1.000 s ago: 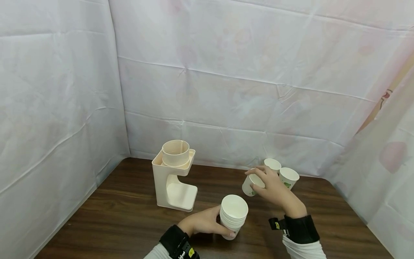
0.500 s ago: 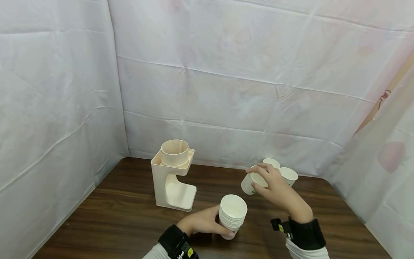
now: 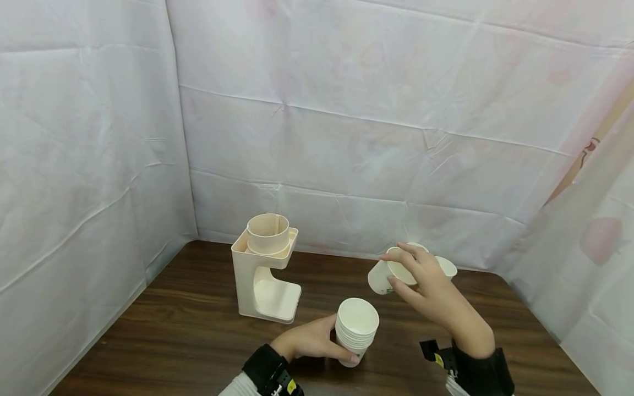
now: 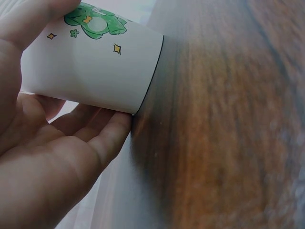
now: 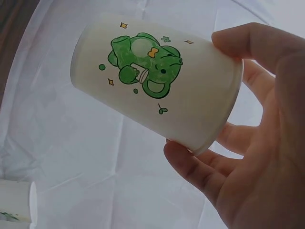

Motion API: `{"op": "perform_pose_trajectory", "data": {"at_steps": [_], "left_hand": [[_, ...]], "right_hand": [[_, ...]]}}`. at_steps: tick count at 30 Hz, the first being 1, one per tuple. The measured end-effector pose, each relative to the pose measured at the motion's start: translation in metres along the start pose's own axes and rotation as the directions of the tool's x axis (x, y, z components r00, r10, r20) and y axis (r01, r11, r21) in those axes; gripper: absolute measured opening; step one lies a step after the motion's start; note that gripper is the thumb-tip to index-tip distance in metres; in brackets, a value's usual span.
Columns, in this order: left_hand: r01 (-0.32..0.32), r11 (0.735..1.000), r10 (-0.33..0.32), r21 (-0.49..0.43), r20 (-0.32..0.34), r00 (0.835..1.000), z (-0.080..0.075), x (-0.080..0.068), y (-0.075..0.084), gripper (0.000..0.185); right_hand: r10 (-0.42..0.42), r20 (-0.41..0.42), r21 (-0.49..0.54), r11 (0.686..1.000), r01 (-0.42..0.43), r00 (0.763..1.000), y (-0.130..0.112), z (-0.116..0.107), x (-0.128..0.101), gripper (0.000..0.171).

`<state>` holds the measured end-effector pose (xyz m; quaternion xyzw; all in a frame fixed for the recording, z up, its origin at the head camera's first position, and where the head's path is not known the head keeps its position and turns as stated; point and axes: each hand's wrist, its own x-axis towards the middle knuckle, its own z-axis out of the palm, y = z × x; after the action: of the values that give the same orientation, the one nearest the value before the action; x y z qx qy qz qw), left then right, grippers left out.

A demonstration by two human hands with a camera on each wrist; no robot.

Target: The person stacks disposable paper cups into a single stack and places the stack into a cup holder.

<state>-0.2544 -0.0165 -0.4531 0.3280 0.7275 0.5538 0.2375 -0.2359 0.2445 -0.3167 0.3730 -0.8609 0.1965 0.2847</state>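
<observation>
Here our left hand (image 3: 309, 338) wraps around the cup stack (image 3: 356, 329) on the table (image 3: 188, 335), while right of the stack our right hand (image 3: 421, 278) clamps a tilted paper cup (image 3: 380, 278) aloft.

Head: high, wide. Wrists: close on cups.

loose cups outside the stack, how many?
3: one cup held tilted in the right hand, two behind that hand, partly hidden. More may be covered.
</observation>
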Motion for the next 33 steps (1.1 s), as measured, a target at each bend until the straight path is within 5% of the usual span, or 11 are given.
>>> {"op": "perform_pose_trajectory", "data": {"at_steps": [17,33], "left_hand": [[-0.057,0.998,0.058,-0.034,0.045,0.997,0.000,0.002,-0.003,0.069],[-0.043,0.998,0.045,-0.035,0.069,0.997,-0.002,0.001,-0.003,0.067]], "right_hand": [[-0.053,-0.014,-0.024,0.998,0.053,0.998,-0.038,-0.016,0.003,0.046],[-0.119,0.026,0.033,0.992,0.118,0.993,-0.052,-0.005,0.004,0.042]]}}
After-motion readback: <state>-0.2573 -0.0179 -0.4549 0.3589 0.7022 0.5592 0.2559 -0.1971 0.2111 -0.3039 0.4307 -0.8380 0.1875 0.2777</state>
